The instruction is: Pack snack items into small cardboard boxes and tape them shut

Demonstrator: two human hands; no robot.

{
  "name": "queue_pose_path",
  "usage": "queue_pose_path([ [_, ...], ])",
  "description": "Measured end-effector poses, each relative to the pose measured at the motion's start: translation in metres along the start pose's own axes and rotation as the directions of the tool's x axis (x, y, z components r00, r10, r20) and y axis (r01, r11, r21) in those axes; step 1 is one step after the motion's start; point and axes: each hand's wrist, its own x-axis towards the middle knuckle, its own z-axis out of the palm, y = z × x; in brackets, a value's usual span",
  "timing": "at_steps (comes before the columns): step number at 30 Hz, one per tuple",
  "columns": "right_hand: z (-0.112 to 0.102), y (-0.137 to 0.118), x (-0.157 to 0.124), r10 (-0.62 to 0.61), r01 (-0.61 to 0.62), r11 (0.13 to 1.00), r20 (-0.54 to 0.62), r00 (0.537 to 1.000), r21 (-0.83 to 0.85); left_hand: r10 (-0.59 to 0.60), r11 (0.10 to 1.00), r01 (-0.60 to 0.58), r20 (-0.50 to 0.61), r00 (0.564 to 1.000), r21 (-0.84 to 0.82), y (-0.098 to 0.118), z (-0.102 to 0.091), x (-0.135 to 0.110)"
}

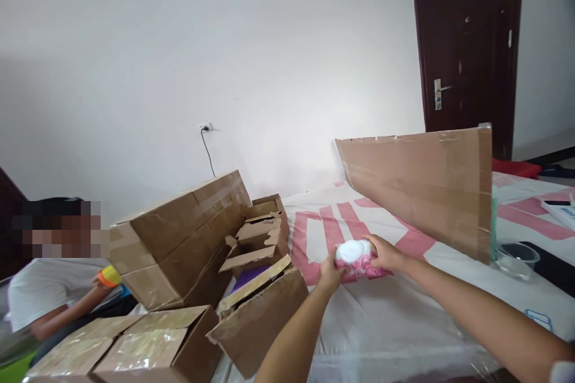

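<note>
Both my hands hold a small soft packet [356,258], pink with a white top, just above the white and pink cloth on the table [386,317]. My left hand [330,275] grips its left end with fingers closed. My right hand [386,252] wraps its right side. Open cardboard boxes [260,305] stand just left of my left arm.
A big taped cardboard box [179,239] and smaller open boxes [263,230] pile up at the left. A large cardboard flap [422,185] rises on the right, with a clear plastic cup [516,258] beside it. Another person [49,293] sits at far left. A dark door [467,42] stands behind.
</note>
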Motion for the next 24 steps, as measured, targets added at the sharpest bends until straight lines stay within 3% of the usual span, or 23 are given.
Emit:
queue_pose_path([
  [3,0.000,-0.001,0.024,0.026,-0.027,0.999,0.041,0.999,0.033,-0.023,1.000,0.021,-0.133,0.991,-0.016,0.004,-0.004,-0.008],
  [5,0.006,-0.003,0.017,0.025,-0.030,0.998,0.094,0.995,0.054,-0.030,0.999,0.022,-0.177,0.984,-0.049,-0.005,-0.006,-0.035],
  [8,0.016,-0.004,-0.020,-0.004,-0.013,0.996,0.207,0.978,0.084,-0.079,0.991,0.053,-0.223,0.972,-0.123,-0.043,-0.012,-0.097],
  [10,0.021,-0.004,-0.049,-0.036,-0.005,0.989,0.278,0.960,0.147,-0.213,0.949,0.126,-0.294,0.932,-0.288,-0.077,-0.024,-0.138],
  [12,0.026,-0.011,-0.070,-0.066,-0.016,0.972,0.339,0.938,0.235,-0.331,0.908,0.133,-0.486,0.809,-0.397,-0.107,-0.045,-0.169],
  [15,0.044,-0.041,-0.080,-0.160,0.011,0.939,0.409,0.898,0.344,-0.341,0.927,0.096,-0.705,0.622,-0.363,-0.132,-0.088,-0.194],
  [17,0.065,-0.066,-0.074,-0.252,0.079,0.922,0.433,0.865,0.379,-0.294,0.956,0.143,-0.798,0.527,-0.258,-0.135,-0.112,-0.201],
  [19,0.093,-0.089,-0.062,-0.329,0.167,0.912,0.425,0.843,0.374,-0.267,0.960,0.205,-0.843,0.467,-0.190,-0.134,-0.124,-0.202],
  [21,0.125,-0.102,-0.048,-0.312,0.200,0.934,0.403,0.860,0.295,-0.284,0.956,0.212,-0.834,0.474,-0.205,-0.133,-0.125,-0.201],
  [24,0.167,-0.107,-0.031,-0.144,0.099,0.987,0.405,0.903,0.128,-0.249,0.968,0.109,-0.786,0.565,-0.228,-0.136,-0.113,-0.194],
])
